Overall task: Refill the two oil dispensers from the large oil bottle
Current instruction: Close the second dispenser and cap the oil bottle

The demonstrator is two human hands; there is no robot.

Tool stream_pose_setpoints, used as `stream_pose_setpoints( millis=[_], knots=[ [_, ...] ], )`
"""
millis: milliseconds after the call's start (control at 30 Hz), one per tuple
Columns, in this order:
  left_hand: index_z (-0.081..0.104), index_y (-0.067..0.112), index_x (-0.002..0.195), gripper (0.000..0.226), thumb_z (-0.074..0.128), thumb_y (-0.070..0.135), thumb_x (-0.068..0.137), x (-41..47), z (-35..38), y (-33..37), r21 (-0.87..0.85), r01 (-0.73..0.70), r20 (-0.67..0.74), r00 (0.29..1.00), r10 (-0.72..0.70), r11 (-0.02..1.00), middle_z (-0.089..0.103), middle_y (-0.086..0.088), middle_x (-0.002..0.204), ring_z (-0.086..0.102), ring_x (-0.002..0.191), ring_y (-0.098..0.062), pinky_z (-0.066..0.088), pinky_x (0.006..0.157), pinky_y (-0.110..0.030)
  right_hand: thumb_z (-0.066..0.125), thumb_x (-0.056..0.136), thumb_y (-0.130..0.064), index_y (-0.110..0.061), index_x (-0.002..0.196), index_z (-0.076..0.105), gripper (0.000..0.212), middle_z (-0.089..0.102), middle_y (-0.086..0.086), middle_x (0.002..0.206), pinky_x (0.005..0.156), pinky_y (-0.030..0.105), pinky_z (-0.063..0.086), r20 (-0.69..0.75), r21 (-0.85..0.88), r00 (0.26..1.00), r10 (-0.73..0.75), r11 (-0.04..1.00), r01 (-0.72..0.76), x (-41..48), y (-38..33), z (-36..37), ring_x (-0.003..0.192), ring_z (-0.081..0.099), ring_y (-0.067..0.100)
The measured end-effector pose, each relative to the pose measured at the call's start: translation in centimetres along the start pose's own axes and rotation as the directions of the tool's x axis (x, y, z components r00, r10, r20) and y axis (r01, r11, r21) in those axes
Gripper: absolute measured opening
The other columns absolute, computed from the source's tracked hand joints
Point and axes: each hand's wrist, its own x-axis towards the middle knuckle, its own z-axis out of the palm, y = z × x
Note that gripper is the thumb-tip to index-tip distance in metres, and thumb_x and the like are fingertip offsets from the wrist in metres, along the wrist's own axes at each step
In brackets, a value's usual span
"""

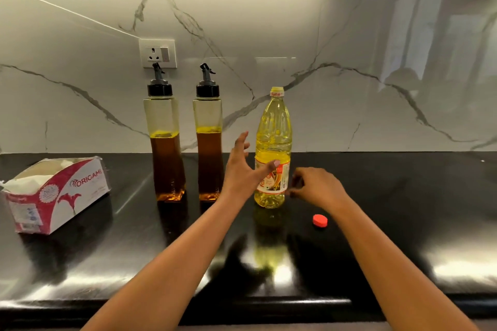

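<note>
Two tall clear oil dispensers with black pour-spout caps stand upright near the wall, the left dispenser and the right dispenser, each about half full of dark amber oil. To their right stands the large yellow oil bottle, uncapped. Its red cap lies on the black counter in front and to the right. My left hand is open with fingers spread, between the right dispenser and the bottle, thumb against the bottle's label. My right hand is loosely curled just right of the bottle's base, holding nothing.
A torn pink and white tissue box lies at the left of the counter. A wall socket sits behind the left dispenser on the marble backsplash. The counter's front edge runs along the bottom.
</note>
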Motion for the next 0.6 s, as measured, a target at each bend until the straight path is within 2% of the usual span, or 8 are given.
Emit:
stream_pose_setpoints(
  millis=[67, 133, 233, 333, 467, 600],
  knots=[
    [0.009, 0.032, 0.151, 0.113, 0.082, 0.046, 0.066, 0.9, 1.7, -0.4, -0.040, 0.075, 0.030, 0.997, -0.073, 0.996, 0.037, -0.008, 0.148, 0.037, 0.136, -0.024, 0.037, 0.109, -0.044, 0.071, 0.070, -0.056, -0.024, 0.117, 0.051, 0.060, 0.056, 0.000, 0.114, 0.079, 0.035, 0.050, 0.188, -0.137, 0.980, 0.063, 0.990, -0.038, -0.3, 1.7, -0.1, 0.100, 0.056, 0.019],
    [0.001, 0.032, 0.151, 0.121, 0.084, 0.045, 0.064, 1.4, 3.0, -1.0, -0.044, 0.097, 0.034, 0.995, -0.096, 0.994, 0.042, -0.009, 0.144, 0.041, 0.134, -0.027, 0.037, 0.110, -0.049, 0.074, 0.068, -0.053, -0.024, 0.124, 0.045, 0.069, 0.053, 0.002, 0.113, 0.077, 0.036, 0.053, 0.362, -0.170, 0.921, 0.143, 0.982, -0.086, -0.6, 2.6, -0.1, 0.098, 0.057, 0.021],
    [0.002, 0.034, 0.151, 0.120, 0.084, 0.046, 0.065, 1.9, 4.1, -1.7, -0.005, 0.112, 0.018, 0.994, -0.111, 0.994, 0.048, -0.008, 0.142, 0.046, 0.131, -0.029, 0.040, 0.106, -0.051, 0.072, 0.079, -0.030, -0.018, 0.121, 0.048, 0.050, 0.058, 0.003, 0.094, 0.071, 0.033, 0.058, 0.491, -0.076, 0.853, 0.177, 0.984, -0.161, -0.9, 2.8, 0.1, 0.088, 0.065, 0.023],
    [0.017, 0.031, 0.147, 0.107, 0.084, 0.046, 0.065, 2.1, 4.1, -2.2, 0.037, 0.063, -0.001, 0.998, -0.063, 0.997, 0.050, -0.004, 0.140, 0.049, 0.128, -0.027, 0.044, 0.104, -0.048, 0.065, 0.084, -0.009, -0.013, 0.107, 0.058, 0.024, 0.063, 0.008, 0.093, 0.069, 0.031, 0.059, 0.467, 0.032, 0.872, 0.148, 0.982, -0.184, -0.8, 2.7, 0.2, 0.085, 0.069, 0.024],
    [0.026, 0.029, 0.143, 0.099, 0.084, 0.046, 0.064, 1.2, 2.9, -2.6, 0.016, 0.019, 0.024, 1.000, -0.019, 1.000, 0.054, -0.001, 0.134, 0.054, 0.121, -0.022, 0.047, 0.101, -0.045, 0.064, 0.085, -0.012, -0.017, 0.102, 0.060, 0.018, 0.065, 0.003, 0.096, 0.067, 0.027, 0.058, 0.312, 0.257, 0.949, 0.048, 0.957, -0.133, -0.1, 2.5, -1.5, 0.080, 0.066, 0.016],
    [0.030, 0.037, 0.136, 0.097, 0.082, 0.058, 0.057, -1.1, 0.3, -2.6, -0.030, 0.000, 0.021, 1.000, 0.001, 1.000, 0.057, 0.011, 0.124, 0.057, 0.111, -0.010, 0.045, 0.086, -0.019, 0.064, 0.086, -0.019, -0.018, 0.101, 0.062, 0.015, 0.066, 0.001, 0.095, 0.061, 0.023, 0.054, 0.147, 0.587, 0.987, -0.063, 0.809, -0.036, 0.8, 1.3, -5.1, 0.083, 0.064, 0.011]
  ],
)
